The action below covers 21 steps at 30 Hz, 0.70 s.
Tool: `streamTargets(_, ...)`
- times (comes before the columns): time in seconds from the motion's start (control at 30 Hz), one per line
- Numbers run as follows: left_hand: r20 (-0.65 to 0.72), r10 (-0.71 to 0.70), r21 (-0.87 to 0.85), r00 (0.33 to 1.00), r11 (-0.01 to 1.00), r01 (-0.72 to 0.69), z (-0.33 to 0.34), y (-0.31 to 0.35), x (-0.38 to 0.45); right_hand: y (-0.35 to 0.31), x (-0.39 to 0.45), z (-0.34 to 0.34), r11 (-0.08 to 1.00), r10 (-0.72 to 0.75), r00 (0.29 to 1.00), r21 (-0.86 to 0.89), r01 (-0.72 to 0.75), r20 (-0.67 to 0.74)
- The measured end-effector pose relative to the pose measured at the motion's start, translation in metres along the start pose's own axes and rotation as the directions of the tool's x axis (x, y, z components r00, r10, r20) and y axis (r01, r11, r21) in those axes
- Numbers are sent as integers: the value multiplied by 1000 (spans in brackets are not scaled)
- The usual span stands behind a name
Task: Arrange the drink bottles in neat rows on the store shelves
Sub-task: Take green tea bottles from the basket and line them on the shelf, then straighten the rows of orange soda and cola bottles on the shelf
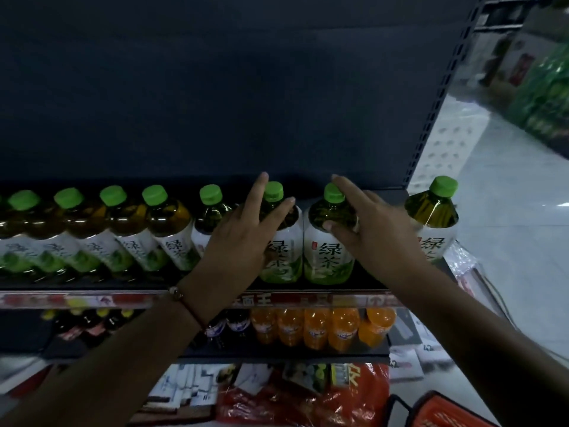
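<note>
Green caps frame both grips. The left hand (243,238) lies with fingers spread over the shoulder of one green tea bottle (278,241), index and middle fingers passing either side of its cap; the palm seems to press on it, but whether the thumb closes behind cannot be told, so this grip reads as resting rather than clenched. The right hand (369,229) cups the neighbouring green tea bottle (328,241), fingertips on the cap and thumb on the clear shoulder, a loose hold on the top of it. Judging by this, the person is steadying and nudging the two together so that they stand flush in line.

Both bottles stand upright on the upper shelf (308,288), just behind its red price strip, long axes vertical, caps up and printed labels facing the aisle; they touch side by side. To the left the row of tea bottles (129,229) runs on, labels also forward. One more tea bottle (432,217) stands at the right end, apart from the held pair, with the right wrist across the gap.

Below, orange soda bottles (317,328) fill the lower shelf.
</note>
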<state>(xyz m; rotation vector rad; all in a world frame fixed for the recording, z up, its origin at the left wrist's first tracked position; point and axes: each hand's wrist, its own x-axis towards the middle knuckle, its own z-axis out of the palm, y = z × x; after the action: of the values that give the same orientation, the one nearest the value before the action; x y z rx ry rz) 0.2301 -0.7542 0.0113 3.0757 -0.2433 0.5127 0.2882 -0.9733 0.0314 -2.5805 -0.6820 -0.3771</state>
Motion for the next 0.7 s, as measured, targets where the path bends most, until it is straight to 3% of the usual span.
streamTargets(0.23, -83, -32, 105, 996, 994, 41, 5, 13, -4, 4, -7, -16, 993, -28, 996, 117, 17, 90)
streamTargets(0.33, -180, -3, 23, 984, 1000, 8, 7, 39, -3, 15, -21, -46, 993, -65, 996, 90, 71, -63)
streamTargets(0.43, -178, 57, 27, 982, 998, -53, 12, 58, 5, 47, -25, -67, 995, 73, 979, 79, -59, -191)
streamTargets(0.53, -168, 34, 72, 985, 997, -22, 20, 67, 11, 80, -25, -67, 932, 313, 945, 222, -286, -96)
streamTargets(0.6, -198, 54, 120, 979, 992, -30, 27, 68, 10, 89, -30, -62, 895, 336, 941, 322, -308, -32)
streamTargets(0.7, -252, 94, 138, 963, 989, -61, 38, 64, 6, 91, -36, -53, 910, 328, 942, 291, -295, -73)
